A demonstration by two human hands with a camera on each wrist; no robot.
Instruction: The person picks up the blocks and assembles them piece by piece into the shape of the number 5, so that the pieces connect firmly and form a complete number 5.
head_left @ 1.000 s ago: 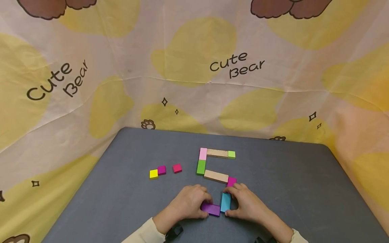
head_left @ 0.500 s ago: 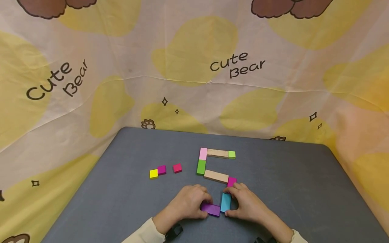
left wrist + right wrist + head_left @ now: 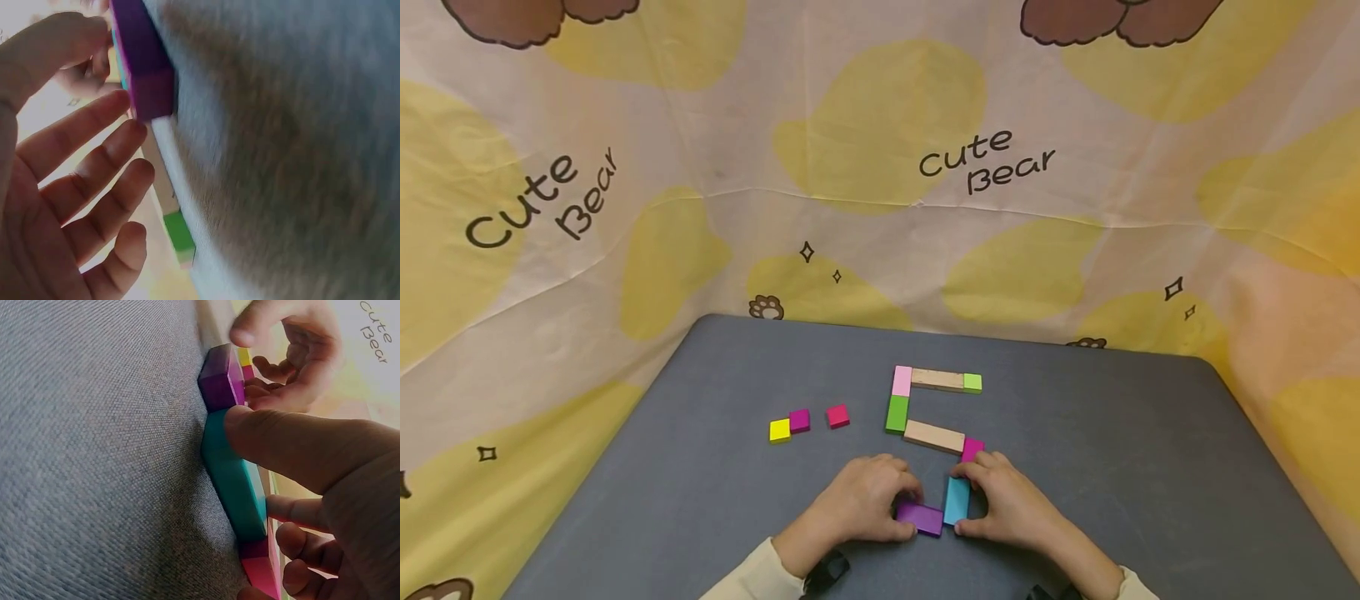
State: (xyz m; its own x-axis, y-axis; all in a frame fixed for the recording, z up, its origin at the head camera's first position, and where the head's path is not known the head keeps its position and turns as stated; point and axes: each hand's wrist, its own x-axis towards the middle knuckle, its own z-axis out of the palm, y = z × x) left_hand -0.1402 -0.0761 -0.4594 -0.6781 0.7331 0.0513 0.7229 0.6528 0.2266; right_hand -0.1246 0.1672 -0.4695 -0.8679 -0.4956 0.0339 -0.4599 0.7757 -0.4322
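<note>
My right hand [image 3: 1011,504] holds a blue rectangular block [image 3: 957,500] lengthwise, thumb at its near end and index finger by its far end. A purple block [image 3: 921,517] lies crosswise against the blue block's near left side. At the purple block's left end is my left hand [image 3: 871,502], fingers loosely spread. In the left wrist view its fingertips [image 3: 119,100] are right at the purple block's edge. A magenta block [image 3: 972,448] beyond the blue one is partly covered by my right fingers.
A bare wood block [image 3: 933,436], a green block [image 3: 897,413], a pink block [image 3: 902,381], another wood block [image 3: 937,379] and a lime cube [image 3: 972,382] continue the bent line. To the left lie yellow [image 3: 779,430], purple-magenta [image 3: 800,420] and red [image 3: 837,416] cubes on the grey table [image 3: 715,500].
The left hand has shifted very slightly left, its index finger easing off the purple block. The right hand and the blocks look the same.
</note>
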